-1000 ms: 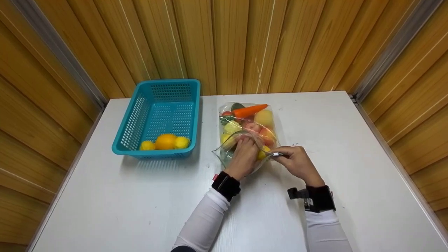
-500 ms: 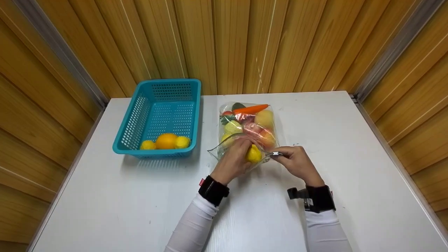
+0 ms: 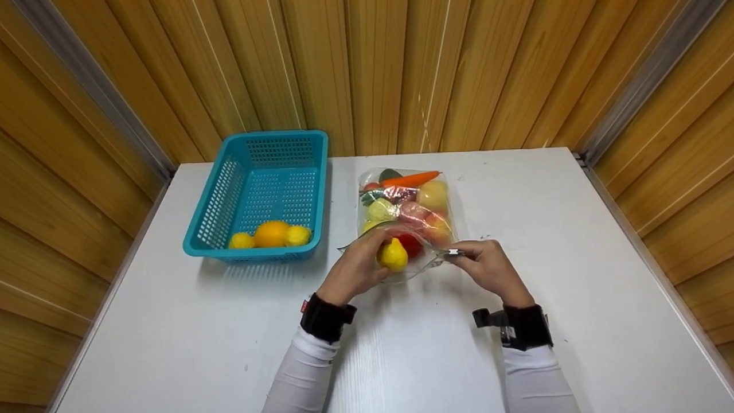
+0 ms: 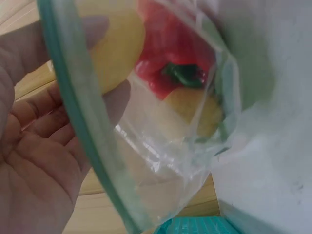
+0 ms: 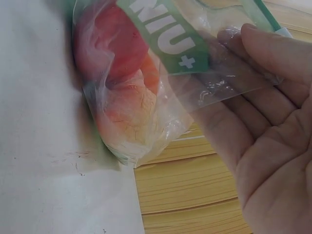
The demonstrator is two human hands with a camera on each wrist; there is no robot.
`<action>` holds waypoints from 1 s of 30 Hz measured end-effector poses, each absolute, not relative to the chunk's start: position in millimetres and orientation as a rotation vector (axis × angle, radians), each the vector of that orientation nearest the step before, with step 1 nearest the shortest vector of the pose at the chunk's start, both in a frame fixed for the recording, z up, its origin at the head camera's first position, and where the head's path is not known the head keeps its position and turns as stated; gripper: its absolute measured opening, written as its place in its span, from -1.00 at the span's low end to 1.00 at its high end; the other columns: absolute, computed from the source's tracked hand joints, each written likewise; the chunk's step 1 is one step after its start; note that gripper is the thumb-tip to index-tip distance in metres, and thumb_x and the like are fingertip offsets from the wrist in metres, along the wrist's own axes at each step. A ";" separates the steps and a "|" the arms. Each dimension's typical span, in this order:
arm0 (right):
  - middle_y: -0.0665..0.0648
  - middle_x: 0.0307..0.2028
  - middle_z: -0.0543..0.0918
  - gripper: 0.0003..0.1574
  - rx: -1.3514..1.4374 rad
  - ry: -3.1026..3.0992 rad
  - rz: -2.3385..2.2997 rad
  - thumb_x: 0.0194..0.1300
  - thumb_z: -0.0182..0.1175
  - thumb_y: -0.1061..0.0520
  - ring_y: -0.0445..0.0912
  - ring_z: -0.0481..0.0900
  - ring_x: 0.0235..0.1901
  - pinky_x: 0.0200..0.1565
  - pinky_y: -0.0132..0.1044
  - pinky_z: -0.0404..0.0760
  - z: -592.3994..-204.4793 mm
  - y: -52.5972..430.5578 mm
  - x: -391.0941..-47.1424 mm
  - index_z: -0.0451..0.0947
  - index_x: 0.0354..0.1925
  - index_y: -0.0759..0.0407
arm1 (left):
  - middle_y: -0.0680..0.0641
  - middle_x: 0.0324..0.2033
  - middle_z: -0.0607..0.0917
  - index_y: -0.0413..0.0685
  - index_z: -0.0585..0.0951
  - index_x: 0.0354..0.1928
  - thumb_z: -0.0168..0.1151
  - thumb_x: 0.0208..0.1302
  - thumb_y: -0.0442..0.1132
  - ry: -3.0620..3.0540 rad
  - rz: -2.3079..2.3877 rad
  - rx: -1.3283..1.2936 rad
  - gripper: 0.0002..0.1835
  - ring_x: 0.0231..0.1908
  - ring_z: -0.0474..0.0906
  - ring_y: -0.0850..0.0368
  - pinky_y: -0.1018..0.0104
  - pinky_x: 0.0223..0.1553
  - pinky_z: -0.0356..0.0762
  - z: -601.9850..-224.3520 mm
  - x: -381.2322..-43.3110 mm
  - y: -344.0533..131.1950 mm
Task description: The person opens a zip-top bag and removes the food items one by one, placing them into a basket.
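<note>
At the mouth of a clear zip bag (image 3: 367, 178), my left hand (image 3: 352, 267) grips a yellow lemon (image 3: 394, 256) between thumb and fingers. The left wrist view shows the lemon (image 4: 114, 46) behind the bag's green zip strip, with a red bell pepper (image 4: 175, 44) deeper inside. My right hand (image 3: 487, 267) pinches the right corner of the opening beside the white slider (image 3: 455, 252). In the right wrist view, thumb and fingers of the right hand (image 5: 263, 126) hold the film near a green printed label (image 5: 168, 41). A carrot (image 3: 410, 179) and several fruits lie in the bag.
A blue plastic basket (image 3: 192, 229) stands at the back left of the white table (image 3: 172, 344). In it are an orange (image 3: 272, 234) and two lemons, one the right-hand lemon (image 3: 299, 235). Wooden panel walls (image 3: 378, 74) enclose the back and sides.
My left hand has drawn back to the left and toward me out of the bag's depth, bringing the lemon to the opening. The red pepper now shows. The right hand has stayed in place.
</note>
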State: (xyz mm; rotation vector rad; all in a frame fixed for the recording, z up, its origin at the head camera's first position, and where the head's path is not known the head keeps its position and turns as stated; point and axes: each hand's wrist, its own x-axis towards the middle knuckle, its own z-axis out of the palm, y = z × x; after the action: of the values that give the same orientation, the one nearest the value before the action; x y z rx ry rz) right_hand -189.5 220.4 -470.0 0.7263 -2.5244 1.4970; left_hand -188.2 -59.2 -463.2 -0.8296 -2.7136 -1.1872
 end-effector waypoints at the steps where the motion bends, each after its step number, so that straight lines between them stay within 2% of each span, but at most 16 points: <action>1: 0.34 -0.24 0.80 -0.85 0.728 -2.525 1.490 0.24 0.38 0.42 -0.35 0.54 -0.39 -0.37 -0.55 0.48 -470.0 220.5 -189.6 0.77 -0.18 0.44 | -0.12 0.22 0.62 -0.12 0.50 0.30 0.56 0.12 -0.39 -2.728 -1.196 -0.824 -0.31 0.21 0.54 -0.01 0.13 0.37 0.44 -461.6 -187.7 -60.6; 15: 0.31 -0.24 0.80 -0.80 0.698 -2.528 1.534 0.23 0.40 0.39 -0.31 0.52 -0.44 -0.43 -0.52 0.44 -468.5 220.2 -189.0 0.78 -0.14 0.40 | -0.13 0.17 0.64 -0.15 0.52 0.22 0.54 0.14 -0.42 -2.830 -1.231 -0.754 -0.40 0.15 0.56 -0.04 0.09 0.33 0.49 -452.8 -186.2 -69.7; 23: 0.34 -0.24 0.80 -0.81 0.708 -2.542 1.531 0.23 0.39 0.40 -0.33 0.52 -0.42 -0.42 -0.51 0.46 -467.6 219.9 -188.5 0.77 -0.15 0.43 | -0.10 0.18 0.64 -0.07 0.56 0.24 0.49 0.12 -0.49 -2.792 -1.201 -0.836 -0.39 0.15 0.57 -0.02 0.10 0.31 0.51 -446.7 -183.2 -78.5; 30: 0.35 -0.24 0.79 -0.81 0.722 -2.537 1.521 0.24 0.39 0.40 -0.32 0.50 -0.44 -0.44 -0.51 0.43 -467.4 220.1 -188.4 0.76 -0.15 0.44 | -0.09 0.10 0.65 -0.08 0.60 0.14 0.50 0.08 -0.47 -2.745 -1.209 -0.805 -0.46 0.06 0.58 -0.01 0.13 0.21 0.58 -436.9 -178.5 -87.3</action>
State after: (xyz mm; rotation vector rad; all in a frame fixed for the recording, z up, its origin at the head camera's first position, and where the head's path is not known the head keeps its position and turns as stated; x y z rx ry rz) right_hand -188.4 220.1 -467.4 0.7216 -2.5368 1.5212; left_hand -178.5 -87.3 -436.9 -0.8048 -2.7452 -1.2092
